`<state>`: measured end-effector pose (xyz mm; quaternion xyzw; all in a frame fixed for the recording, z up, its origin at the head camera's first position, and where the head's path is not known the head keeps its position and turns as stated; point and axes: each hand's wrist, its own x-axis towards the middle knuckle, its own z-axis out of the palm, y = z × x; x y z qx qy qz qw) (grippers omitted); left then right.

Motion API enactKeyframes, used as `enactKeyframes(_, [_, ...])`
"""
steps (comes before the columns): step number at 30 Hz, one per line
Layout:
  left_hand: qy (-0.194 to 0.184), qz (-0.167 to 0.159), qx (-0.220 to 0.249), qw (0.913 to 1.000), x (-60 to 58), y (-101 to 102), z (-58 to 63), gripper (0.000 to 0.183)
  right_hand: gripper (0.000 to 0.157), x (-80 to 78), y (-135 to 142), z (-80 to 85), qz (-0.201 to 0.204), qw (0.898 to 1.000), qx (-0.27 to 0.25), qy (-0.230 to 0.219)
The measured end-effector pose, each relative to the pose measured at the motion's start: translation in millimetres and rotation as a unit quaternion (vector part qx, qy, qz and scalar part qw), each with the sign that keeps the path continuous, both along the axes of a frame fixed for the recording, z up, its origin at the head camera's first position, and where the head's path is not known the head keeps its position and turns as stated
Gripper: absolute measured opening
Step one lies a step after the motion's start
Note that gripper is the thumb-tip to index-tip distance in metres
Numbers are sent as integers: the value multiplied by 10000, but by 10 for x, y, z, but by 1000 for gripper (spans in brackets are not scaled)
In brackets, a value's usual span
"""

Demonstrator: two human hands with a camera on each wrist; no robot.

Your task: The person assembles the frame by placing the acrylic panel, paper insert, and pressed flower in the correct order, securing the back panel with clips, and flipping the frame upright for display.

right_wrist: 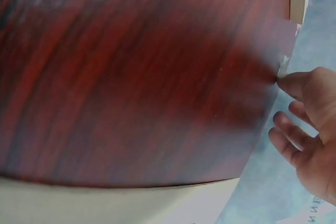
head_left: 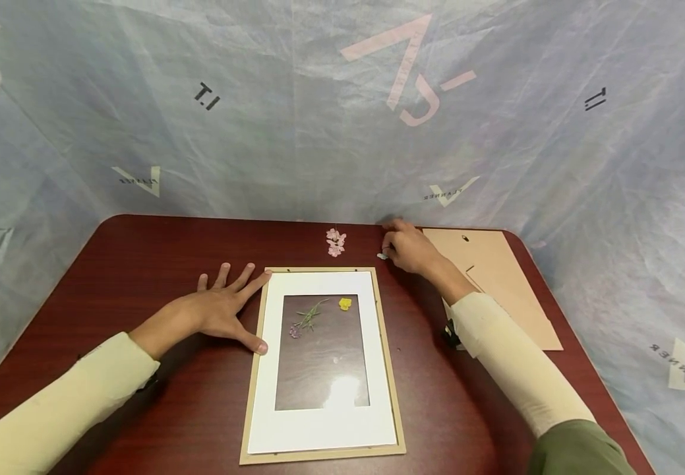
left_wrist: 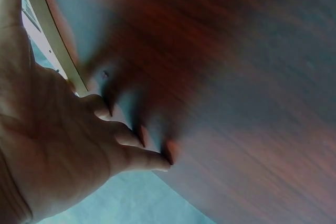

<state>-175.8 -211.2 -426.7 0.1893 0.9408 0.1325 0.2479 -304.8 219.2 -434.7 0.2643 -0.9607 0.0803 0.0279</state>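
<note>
Your right hand (head_left: 407,249), seemingly pinching a pale piece (head_left: 381,256), sits beyond and right of the frame (head_left: 323,454), whose long axis runs toward you; left hand (head_left: 223,310) spread at its left edge.

The pale scrap (head_left: 382,256) at the right hand (head_left: 409,249) is too small to identify, the right sleeve (head_left: 496,349) partly hides the tan board (head_left: 508,284), and the left-wrist view cuts off most of the frame (left_wrist: 55,35)

Head: from above, forward-down, wide over dark-red wood-grain tabletop (head_left: 200,409). Wrists: close, facing bare left hand (left_wrist: 68,135), bare right hand (right_wrist: 326,135). Head and left-wrist share pale-wood rectangular frame (head_left: 323,455).
</note>
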Motion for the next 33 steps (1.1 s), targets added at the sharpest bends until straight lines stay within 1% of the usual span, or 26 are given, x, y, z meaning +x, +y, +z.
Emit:
enactKeyframes(3, [-20, 12, -20, 10000, -1, 2, 1, 156, 12, -12, 14, -37, 126, 9999, 52, 62])
enactKeyframes(4, [-25, 9, -25, 10000, -2, 3, 1, 157, 16, -104, 81, -142, 231, 9997, 16, 99])
enactKeyframes(5, [-29, 7, -25, 10000, -3, 5, 2, 157, 17, -138, 113, -199, 259, 9995, -47, 144])
enactKeyframes(8, [-26, -6, -30, 10000, -6, 8, 5, 156, 21, -284, 243, -405, 252, 9994, -214, 88])
enactKeyframes(10, [-20, -15, -13, 10000, -5, 9, 6, 156, 22, -418, 350, -579, 220, 9990, -390, -2])
enactKeyframes(11, [-18, -22, -9, 10000, -4, 9, 6, 156, 18, -407, 349, -581, 138, 9990, -423, -39])
enactKeyframes(13, [-18, -25, -2, 10000, -2, 8, 6, 156, 18, -489, 416, -667, 141, 9985, -523, -93])
enactKeyframes(14, [-16, -25, 7, 10000, -1, 6, 9, 156, 18, -517, 437, -702, 143, 9984, -550, -49])
enactKeyframes(17, [-18, -23, 4, 10000, 1, 4, 12, 156, 18, -403, 409, -561, 203, 9984, -528, 93])
enactKeyframes(19, [-15, -19, 5, 10000, 2, 2, 14, 156, 22, -257, 357, -392, 224, 9980, -587, 74])
enactKeyframes(21, [-12, -20, -2, 10000, 3, 2, 12, 156, 23, -90, 300, -198, 188, 9978, -633, -103])
enactKeyframes(22, [-8, -20, 3, 10000, 4, 1, 11, 156, 25, -95, 308, -227, 157, 9976, -670, -118])
enactKeyframes(23, [1, -20, -2, 10000, 5, -1, 9, 156, 25, -39, 297, -173, 116, 9971, -717, -235])
enactKeyframes(24, [13, -20, -5, 10000, 6, -3, 7, 156, 25, 26, 284, -97, 58, 9957, -801, -471])
enactKeyframes(25, [31, -22, -6, 10000, 5, -3, 1, 156, 25, 55, 294, -77, -8, 9945, -853, -612])
enactKeyframes(26, [49, -27, -9, 10000, 5, -3, -4, 155, 26, 78, 310, -70, -33, 9924, -966, -761])
enactKeyframes(27, [71, -36, -12, 10000, 5, -4, -8, 155, 27, 98, 335, -78, -13, 9914, -1026, -818])
enactKeyframes(28, [101, -41, -18, 9999, 4, -4, -11, 155, 29, 63, 386, -155, 36, 9909, -1079, -810])
enactKeyframes(29, [135, -46, -36, 9999, 3, -5, -12, 154, 29, 79, 405, -153, 38, 9877, -1235, -957])
enactKeyframes(33, [286, -91, -94, 9995, -2, -4, -11, 153, 31, -49, 567, -488, 192, 9846, -1544, -803])
